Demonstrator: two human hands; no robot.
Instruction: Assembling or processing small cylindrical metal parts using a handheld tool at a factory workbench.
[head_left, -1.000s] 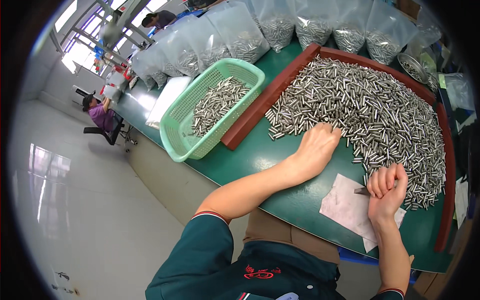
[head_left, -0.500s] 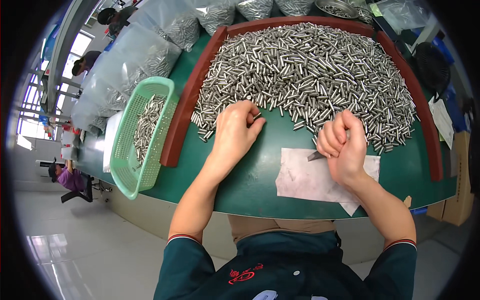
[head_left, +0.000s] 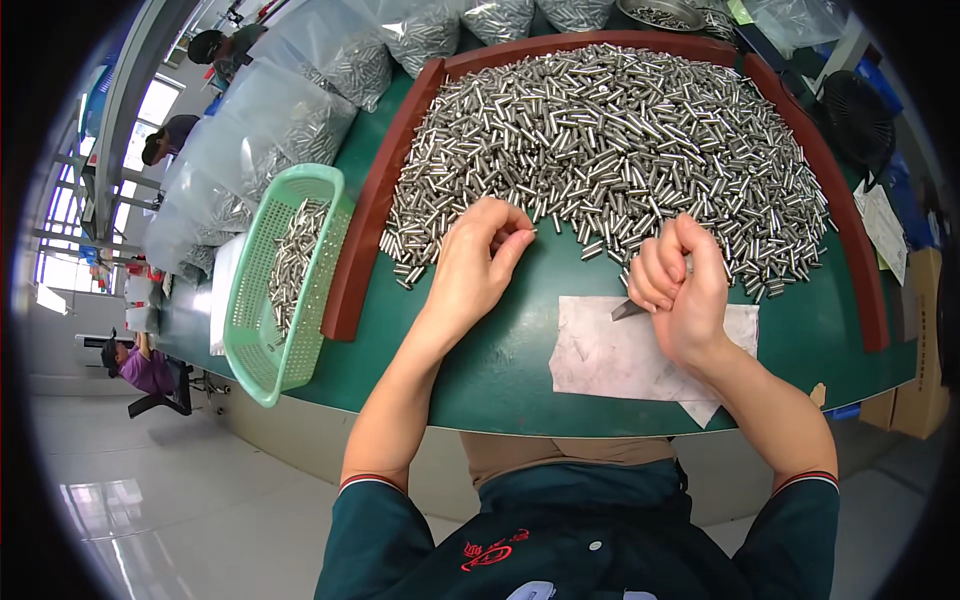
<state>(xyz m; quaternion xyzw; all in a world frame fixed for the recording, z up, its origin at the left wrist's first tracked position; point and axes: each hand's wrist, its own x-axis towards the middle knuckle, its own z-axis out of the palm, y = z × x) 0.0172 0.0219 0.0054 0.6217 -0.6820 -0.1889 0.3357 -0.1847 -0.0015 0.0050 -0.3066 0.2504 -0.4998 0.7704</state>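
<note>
A large heap of short shiny metal pins (head_left: pixel 620 140) covers the far part of the green table. At the heap's near edge my left hand (head_left: pixel 472 262) is closed in a pinch, and the end of a small metal pin (head_left: pixel 534 231) shows at its fingertips. My right hand (head_left: pixel 690 290) is curled into a fist around a dark grey tool (head_left: pixel 627 310) with a flat pointed end. Most of that tool is hidden in the palm, so its kind cannot be made out. Under the right hand lies a stained whitish cloth or paper (head_left: pixel 600 360).
Dark red rails (head_left: pixel 372 220) border the heap at left, back and right. Left of them stands a light green basket (head_left: pixel 335 260) partly filled with pins. Clear bags of pins (head_left: pixel 350 70), a metal bowl (head_left: pixel 660 14) and a black fan (head_left: pixel 858 125) surround the work area. Co-workers sit at far left.
My left thumb and fingers have drawn closer together, with the pin now mostly covered. The right hand keeps its grip on the tool. The whole view has shifted slightly.
</note>
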